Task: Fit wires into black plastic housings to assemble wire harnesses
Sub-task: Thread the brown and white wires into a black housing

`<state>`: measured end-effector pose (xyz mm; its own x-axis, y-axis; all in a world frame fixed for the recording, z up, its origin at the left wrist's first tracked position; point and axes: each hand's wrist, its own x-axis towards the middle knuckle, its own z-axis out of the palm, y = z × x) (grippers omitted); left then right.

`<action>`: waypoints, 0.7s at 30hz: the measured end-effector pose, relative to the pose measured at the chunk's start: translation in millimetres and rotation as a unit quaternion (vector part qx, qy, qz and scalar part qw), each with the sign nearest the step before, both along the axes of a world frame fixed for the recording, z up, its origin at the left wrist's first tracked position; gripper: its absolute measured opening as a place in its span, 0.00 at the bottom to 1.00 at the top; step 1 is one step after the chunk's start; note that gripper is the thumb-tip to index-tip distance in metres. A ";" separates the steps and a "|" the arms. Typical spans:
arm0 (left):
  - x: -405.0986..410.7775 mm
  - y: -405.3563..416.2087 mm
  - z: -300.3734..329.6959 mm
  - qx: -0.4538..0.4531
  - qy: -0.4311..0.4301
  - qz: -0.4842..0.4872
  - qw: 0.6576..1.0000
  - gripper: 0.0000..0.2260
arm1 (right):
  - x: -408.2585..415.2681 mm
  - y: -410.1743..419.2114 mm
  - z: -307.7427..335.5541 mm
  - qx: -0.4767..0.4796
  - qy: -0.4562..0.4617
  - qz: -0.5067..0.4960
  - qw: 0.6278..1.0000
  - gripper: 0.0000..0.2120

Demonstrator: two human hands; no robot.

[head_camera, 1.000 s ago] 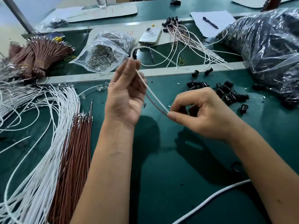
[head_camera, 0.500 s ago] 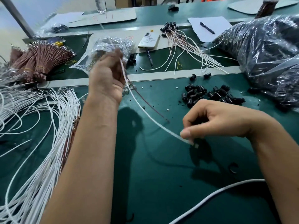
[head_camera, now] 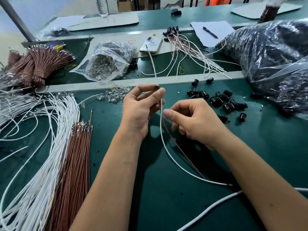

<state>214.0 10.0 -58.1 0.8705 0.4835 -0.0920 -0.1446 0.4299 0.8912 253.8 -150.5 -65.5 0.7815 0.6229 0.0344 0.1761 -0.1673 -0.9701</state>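
**Two hands, one housing, over a dark green work mat**

Two bare hands meet above the dark green mat (head_camera: 166, 197) that covers the bench. The left hand (head_camera: 140, 110) is raised, thumb and forefinger pinching a small black plastic housing (head_camera: 157, 88). From that housing a thin white wire (head_camera: 164, 144) and a thin reddish-brown wire (head_camera: 180, 147) hang down, trailing across the mat toward the person. The right hand (head_camera: 193, 119) sits just right of the housing and lower, fingers curled, forefinger tip close beside the white wire; whether it actually grips either wire cannot be told.

Right of the held housing, a scatter of loose black housings (head_camera: 223, 100) lies on the mat, with a large crinkled clear plastic bag of dark parts (head_camera: 275, 60) beyond them. Left of it lie a small heap of clear LEDs (head_camera: 116, 95), then a spread of long white wires (head_camera: 41, 147) and a flat bundle of reddish-brown wires (head_camera: 73, 164).

Behind the housing runs a pale grey strip (head_camera: 183, 79) across the bench. Past it lie a clear bag of small metal terminals (head_camera: 103, 64), tied brown wire bundles (head_camera: 38, 64), a white phone (head_camera: 150, 45), finished harnesses (head_camera: 191, 52), and white paper with a black pen (head_camera: 210, 32). Farther back stand more green benches, cardboard boxes and an orange stool.
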 end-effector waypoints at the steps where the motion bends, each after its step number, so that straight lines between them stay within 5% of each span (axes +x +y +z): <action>1: -1.6 -1.5 -0.8 0.016 -0.005 -0.013 1.000 0.08 | -0.1 2.1 -0.3 0.016 -0.007 -0.023 1.000 0.12; 7: -5.2 -8.7 -1.1 0.074 -0.039 -0.049 0.995 0.10 | 3.0 -1.0 -0.8 0.026 -0.014 -0.029 0.999 0.10; 14: -9.0 3.0 3.0 0.043 -0.065 -0.002 0.997 0.11 | 10.3 -20.1 12.2 -0.150 -0.008 0.245 0.958 0.10; 21: -9.5 -5.7 4.4 0.120 -0.101 -0.058 0.986 0.12 | 7.1 -2.0 -3.2 0.062 0.006 0.000 0.998 0.06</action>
